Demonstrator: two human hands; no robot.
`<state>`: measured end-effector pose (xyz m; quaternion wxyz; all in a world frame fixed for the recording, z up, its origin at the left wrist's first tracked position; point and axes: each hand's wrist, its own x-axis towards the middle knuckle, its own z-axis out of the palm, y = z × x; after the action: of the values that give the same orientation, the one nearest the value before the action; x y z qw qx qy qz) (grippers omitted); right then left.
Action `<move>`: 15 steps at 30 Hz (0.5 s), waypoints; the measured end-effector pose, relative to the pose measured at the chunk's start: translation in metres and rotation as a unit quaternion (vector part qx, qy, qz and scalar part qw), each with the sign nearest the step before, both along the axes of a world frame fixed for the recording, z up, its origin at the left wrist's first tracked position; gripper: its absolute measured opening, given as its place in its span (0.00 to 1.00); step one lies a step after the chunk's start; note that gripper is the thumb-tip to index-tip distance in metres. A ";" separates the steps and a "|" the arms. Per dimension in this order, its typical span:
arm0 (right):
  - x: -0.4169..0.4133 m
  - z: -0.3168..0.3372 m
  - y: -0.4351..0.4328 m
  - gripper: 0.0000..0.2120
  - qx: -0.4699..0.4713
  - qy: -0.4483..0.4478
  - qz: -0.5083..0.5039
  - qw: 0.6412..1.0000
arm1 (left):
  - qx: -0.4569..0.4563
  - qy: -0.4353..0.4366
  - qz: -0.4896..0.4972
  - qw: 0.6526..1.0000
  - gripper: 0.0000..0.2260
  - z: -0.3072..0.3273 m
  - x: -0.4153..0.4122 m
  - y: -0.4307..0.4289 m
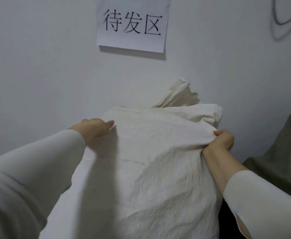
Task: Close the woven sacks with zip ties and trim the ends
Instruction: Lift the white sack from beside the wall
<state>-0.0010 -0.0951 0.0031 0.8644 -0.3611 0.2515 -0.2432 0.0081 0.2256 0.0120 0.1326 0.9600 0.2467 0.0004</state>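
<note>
The person wears a long-sleeved top in pale, off-white, smooth fabric. The left sleeve (37, 169) is loose with soft folds and reaches the wrist of the bare left hand (96, 130). The right sleeve (262, 204) ends partway up the forearm, well short of the bare right hand (223, 140).

I see a creamy white woven sack (149, 161), pale grey-white sleeves (29, 178), black characters on white paper (132, 23), olive-green cloth (282, 152).

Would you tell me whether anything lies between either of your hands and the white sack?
Nothing visible does. The left hand lies against the upper left edge of the white sack, its fingers mostly hidden, and the right hand grips a fold on its right side. Both touch the fabric directly.
</note>
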 end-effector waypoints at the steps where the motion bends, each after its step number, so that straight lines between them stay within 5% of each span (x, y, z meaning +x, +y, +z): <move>1: -0.003 0.004 0.007 0.14 -0.003 -0.007 -0.009 1.000 | -0.025 -0.006 0.005 1.000 0.36 0.000 -0.002 0.012; 6: -0.017 0.023 0.032 0.15 -0.030 -0.030 -0.007 0.999 | -0.132 -0.059 -0.002 0.989 0.36 -0.004 -0.013 0.053; 13: -0.038 0.041 0.057 0.14 -0.058 -0.053 0.012 0.997 | -0.298 -0.118 0.094 0.943 0.57 -0.008 -0.017 0.092; 15: -0.044 0.042 0.057 0.12 -0.060 -0.064 0.009 0.996 | -0.334 -0.123 0.079 0.931 0.50 -0.018 -0.017 0.098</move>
<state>-0.0449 -0.0377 0.0449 0.8577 -0.3983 0.1772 -0.2725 -0.0093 0.3240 -0.0057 0.4745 0.8301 0.2892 0.0468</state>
